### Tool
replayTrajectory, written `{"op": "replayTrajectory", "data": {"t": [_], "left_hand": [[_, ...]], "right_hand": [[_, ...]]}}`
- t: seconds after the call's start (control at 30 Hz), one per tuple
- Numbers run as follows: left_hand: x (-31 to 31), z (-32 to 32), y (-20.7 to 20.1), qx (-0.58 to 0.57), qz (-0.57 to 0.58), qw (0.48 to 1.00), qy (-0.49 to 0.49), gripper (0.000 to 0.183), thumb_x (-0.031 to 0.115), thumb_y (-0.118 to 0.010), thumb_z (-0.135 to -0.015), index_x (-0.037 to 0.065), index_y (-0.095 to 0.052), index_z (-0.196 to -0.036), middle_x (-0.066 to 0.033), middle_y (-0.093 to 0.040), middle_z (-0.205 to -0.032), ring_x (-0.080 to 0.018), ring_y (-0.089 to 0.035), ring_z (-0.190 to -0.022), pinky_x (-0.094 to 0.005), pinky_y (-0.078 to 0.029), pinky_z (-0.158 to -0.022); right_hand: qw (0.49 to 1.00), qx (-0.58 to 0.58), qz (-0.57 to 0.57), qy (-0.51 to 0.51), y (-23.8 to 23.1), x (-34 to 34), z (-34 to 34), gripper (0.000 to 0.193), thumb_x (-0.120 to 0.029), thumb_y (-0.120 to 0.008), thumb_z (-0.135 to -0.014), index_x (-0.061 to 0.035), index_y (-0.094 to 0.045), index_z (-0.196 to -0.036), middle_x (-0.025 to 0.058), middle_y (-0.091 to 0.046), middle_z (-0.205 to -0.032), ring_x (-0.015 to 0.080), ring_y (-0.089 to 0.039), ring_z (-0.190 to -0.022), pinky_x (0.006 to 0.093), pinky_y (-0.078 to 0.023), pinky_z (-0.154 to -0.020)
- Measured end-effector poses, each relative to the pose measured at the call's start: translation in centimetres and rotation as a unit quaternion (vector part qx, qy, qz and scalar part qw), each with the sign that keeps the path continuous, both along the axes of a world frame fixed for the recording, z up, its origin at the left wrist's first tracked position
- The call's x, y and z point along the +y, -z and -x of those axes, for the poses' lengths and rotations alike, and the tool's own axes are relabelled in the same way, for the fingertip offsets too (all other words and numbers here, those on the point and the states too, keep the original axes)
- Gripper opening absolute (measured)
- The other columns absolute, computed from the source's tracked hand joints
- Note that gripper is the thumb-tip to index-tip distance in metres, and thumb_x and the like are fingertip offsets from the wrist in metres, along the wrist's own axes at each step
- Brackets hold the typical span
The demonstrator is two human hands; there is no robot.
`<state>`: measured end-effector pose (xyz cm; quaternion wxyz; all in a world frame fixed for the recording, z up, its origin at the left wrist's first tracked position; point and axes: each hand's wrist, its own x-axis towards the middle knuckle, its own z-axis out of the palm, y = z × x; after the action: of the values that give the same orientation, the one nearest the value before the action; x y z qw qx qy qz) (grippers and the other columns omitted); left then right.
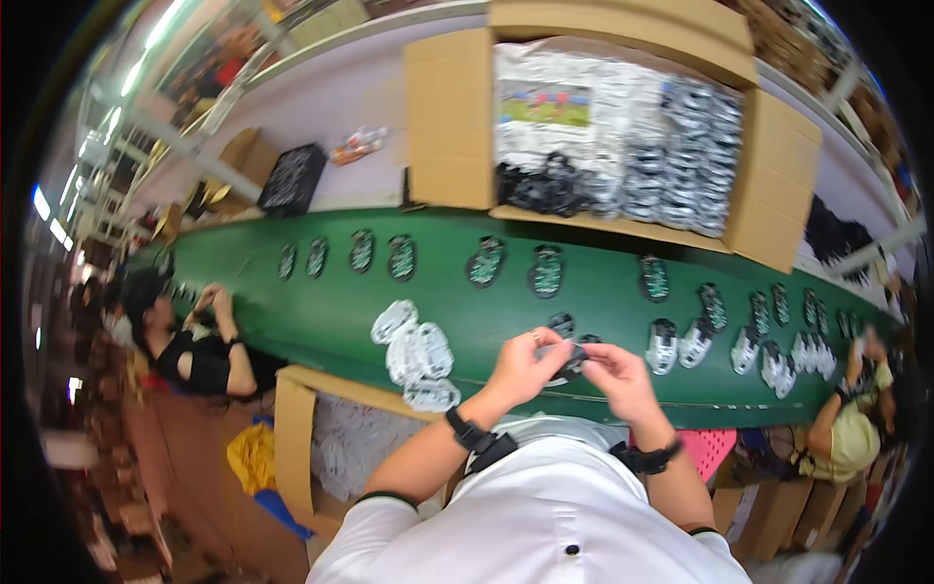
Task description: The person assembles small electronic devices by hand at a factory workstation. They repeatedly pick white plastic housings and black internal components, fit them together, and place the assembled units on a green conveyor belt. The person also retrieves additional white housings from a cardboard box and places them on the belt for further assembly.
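Observation:
My left hand (521,372) and my right hand (623,380) meet over the near side of the green belt (321,321). Fingers of both are closed on a small dark part (577,354), whose exact kind is too small to tell. Just beyond them lies a black oval housing with a green inside (560,323), partly covered by my fingers. To the left of my hands is a loose pile of whitish oval shells (420,352). Right of them, a whitish shell with a dark top (663,347) rests on the belt.
Along the far side runs a row of black oval housings with green insides (484,263). An opened carton (623,136) of stacked shells stands behind it. A carton (297,438) of grey pieces sits at my left. Co-workers (209,336) sit at both ends.

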<state>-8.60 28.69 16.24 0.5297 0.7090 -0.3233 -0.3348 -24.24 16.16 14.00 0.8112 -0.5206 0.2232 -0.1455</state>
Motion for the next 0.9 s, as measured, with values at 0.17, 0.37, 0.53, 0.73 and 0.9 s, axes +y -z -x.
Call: {"op": "replayTrajectory", "data": {"t": [0.17, 0.37, 0.53, 0.73, 0.9], "left_hand": [[-0.6, 0.9, -0.5, 0.013, -0.025, 0.997, -0.078, 0.028, 0.026, -0.070, -0.093, 0.001, -0.068, -0.081, -0.0022, -0.068, -0.069, -0.0058, -0.057, -0.064, -0.0260, -0.047, -0.059], [0.4, -0.6, 0.6, -0.197, 0.024, 0.979, -0.033, 0.029, 0.025, -0.073, -0.089, -0.001, -0.067, -0.102, -0.0161, -0.070, -0.102, -0.0242, -0.065, -0.099, -0.0366, -0.051, -0.085], [8.6, -5.1, 1.3, -0.438, -0.237, 0.857, 0.129, 0.092, 0.060, -0.078, -0.069, 0.013, -0.051, -0.143, -0.0301, -0.021, -0.158, -0.0511, -0.017, -0.146, -0.0708, -0.013, -0.113], [17.5, -8.8, 5.1, -0.472, -0.381, 0.781, 0.149, 0.096, 0.054, -0.080, -0.066, 0.021, -0.046, -0.149, -0.0252, -0.022, -0.160, -0.0483, -0.015, -0.149, -0.0680, -0.014, -0.115], [19.6, -13.0, 6.9, -0.468, -0.418, 0.779, 0.003, 0.093, 0.049, -0.077, -0.072, 0.023, -0.039, -0.152, -0.0254, -0.026, -0.159, -0.0474, -0.018, -0.148, -0.0684, -0.017, -0.113]], "right_hand": [[0.999, 0.052, 0.004, -0.014, -0.2, 0.0, -0.2, 0.019, -0.007, -0.067, -0.095, 0.0043, -0.067, -0.110, 0.0059, -0.071, -0.096, 0.0098, -0.065, -0.084, 0.0244, -0.053, -0.078], [0.993, 0.079, 0.084, -0.030, -0.3, -2.6, -1.8, 0.018, -0.014, -0.063, -0.098, 0.0030, -0.067, -0.102, 0.0010, -0.067, -0.087, 0.0076, -0.059, -0.075, 0.0249, -0.050, -0.068], [0.904, 0.299, 0.306, 0.005, 6.2, -12.6, 1.3, 0.024, -0.020, -0.065, -0.095, 0.0029, -0.066, -0.104, 0.0073, -0.070, -0.089, 0.0240, -0.065, -0.080, 0.0367, -0.052, -0.076], [0.705, 0.221, 0.655, 0.159, 8.3, -11.1, 0.8, 0.037, -0.006, -0.065, -0.081, -0.0013, -0.061, -0.117, 0.0201, -0.060, -0.126, 0.0393, -0.055, -0.118, 0.0478, -0.044, -0.103], [0.773, 0.123, 0.619, -0.072, 8.8, -4.6, -0.3, 0.040, -0.016, -0.075, -0.077, -0.0051, -0.065, -0.114, 0.0192, -0.058, -0.128, 0.0385, -0.053, -0.122, 0.0476, -0.044, -0.104]]}}
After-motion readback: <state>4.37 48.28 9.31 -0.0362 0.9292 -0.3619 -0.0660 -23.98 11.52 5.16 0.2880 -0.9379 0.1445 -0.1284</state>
